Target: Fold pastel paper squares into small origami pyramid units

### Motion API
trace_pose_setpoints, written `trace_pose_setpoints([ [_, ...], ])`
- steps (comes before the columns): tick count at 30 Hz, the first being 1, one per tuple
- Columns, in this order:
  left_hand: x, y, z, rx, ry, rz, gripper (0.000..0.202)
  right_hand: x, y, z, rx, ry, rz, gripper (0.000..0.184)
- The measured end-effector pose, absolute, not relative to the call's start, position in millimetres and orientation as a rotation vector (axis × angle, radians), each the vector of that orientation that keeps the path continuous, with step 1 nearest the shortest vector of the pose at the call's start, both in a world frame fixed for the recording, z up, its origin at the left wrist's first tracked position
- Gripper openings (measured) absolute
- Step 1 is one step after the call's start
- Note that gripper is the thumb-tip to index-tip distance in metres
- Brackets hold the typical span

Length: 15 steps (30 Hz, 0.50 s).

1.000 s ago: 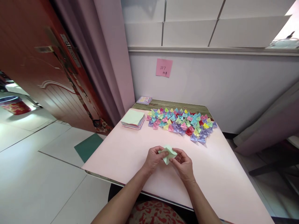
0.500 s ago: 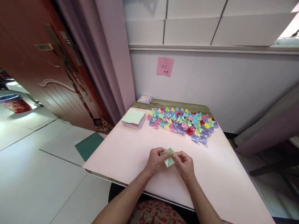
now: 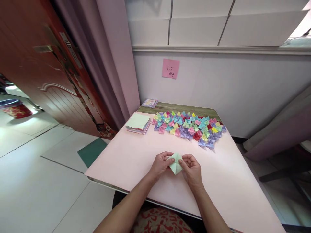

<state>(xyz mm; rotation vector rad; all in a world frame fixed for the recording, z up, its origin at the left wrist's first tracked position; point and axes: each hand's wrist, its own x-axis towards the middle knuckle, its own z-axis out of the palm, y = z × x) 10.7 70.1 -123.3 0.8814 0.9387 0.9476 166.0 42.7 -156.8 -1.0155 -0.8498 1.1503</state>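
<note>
A small pale green folded paper piece [image 3: 175, 163] is held just above the pink table top [image 3: 126, 158], near its front edge. My left hand [image 3: 160, 164] pinches the piece's left side with closed fingers. My right hand [image 3: 191, 168] pinches its right side, fingers curled. Further back lies a spread of several finished folded paper pieces [image 3: 188, 128] in pink, blue, purple, yellow, green and red. A stack of square paper sheets [image 3: 138, 123], pale green on top, sits at the table's back left.
A small flat pack [image 3: 150, 103] lies on the wooden strip at the table's far edge. A pink sticky note [image 3: 170, 68] is on the white wall behind. A curtain and a red door stand at the left. Red patterned fabric [image 3: 159, 221] shows below the table edge.
The green piece has been turned and pressed between both hands; it now shows a flatter diamond face. Both hands stay in the same spot near the front edge.
</note>
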Motion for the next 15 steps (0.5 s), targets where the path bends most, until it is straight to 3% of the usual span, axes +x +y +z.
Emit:
trace_pose_setpoints([
  [15, 4.5, 73.0, -121.1, 0.95, 0.984, 0.882, 0.034, 165.6, 37.8, -149.1, -1.083, -1.076, 1.202, 0.045],
])
